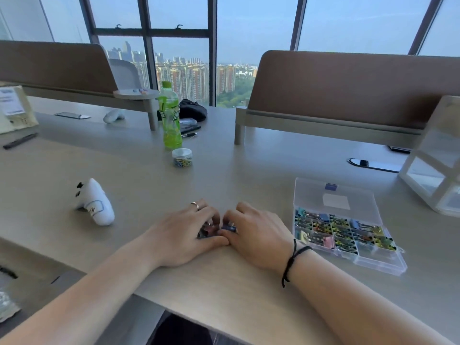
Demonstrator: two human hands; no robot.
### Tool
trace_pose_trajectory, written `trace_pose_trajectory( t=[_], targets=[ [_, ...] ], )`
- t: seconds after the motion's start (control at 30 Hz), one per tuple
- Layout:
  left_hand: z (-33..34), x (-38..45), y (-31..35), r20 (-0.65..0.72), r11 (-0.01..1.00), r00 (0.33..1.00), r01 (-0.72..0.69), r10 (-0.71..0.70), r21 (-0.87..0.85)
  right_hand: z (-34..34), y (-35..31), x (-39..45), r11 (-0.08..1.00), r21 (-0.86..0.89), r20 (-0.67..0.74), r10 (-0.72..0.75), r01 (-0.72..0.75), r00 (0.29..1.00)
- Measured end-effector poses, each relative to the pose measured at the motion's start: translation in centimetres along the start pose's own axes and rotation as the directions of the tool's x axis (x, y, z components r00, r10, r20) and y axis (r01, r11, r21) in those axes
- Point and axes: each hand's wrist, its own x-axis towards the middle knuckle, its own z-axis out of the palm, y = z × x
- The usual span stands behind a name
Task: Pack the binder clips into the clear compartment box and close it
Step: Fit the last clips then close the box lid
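Note:
Both of my hands lie close together on the table in front of me, fingers curled over a small heap of binder clips (219,229). My left hand (185,232) covers pink and dark clips. My right hand (256,232) grips a blue clip at its fingertips. To the right, the clear compartment box (388,261) lies open, its lid (333,195) folded back flat on the table. Most of its compartments hold coloured binder clips. The clips under my fingers are mostly hidden.
A white controller (95,204) lies to the left. Behind my hands stand a small clear jar of paper clips (182,157) and a green bottle (170,115). A white clear drawer unit (438,160) stands at the far right. The table edge runs near my forearms.

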Motion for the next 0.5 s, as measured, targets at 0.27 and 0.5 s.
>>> trace_pose_trajectory(
  t=[0.27, 0.5],
  targets=[
    [-0.09, 0.35, 0.44, -0.073, 0.983, 0.991, -0.096, 0.109, 0.159, 0.49, 0.31, -0.03, 0.999, 0.007, -0.087, 0.053, -0.053, 0.995],
    [0.07, 0.48, 0.84, -0.073, 0.970, 0.978, -0.182, 0.195, 0.161, 0.51, -0.19, -0.33, 0.998, -0.054, -0.131, 0.024, -0.031, 0.991]
  ],
)
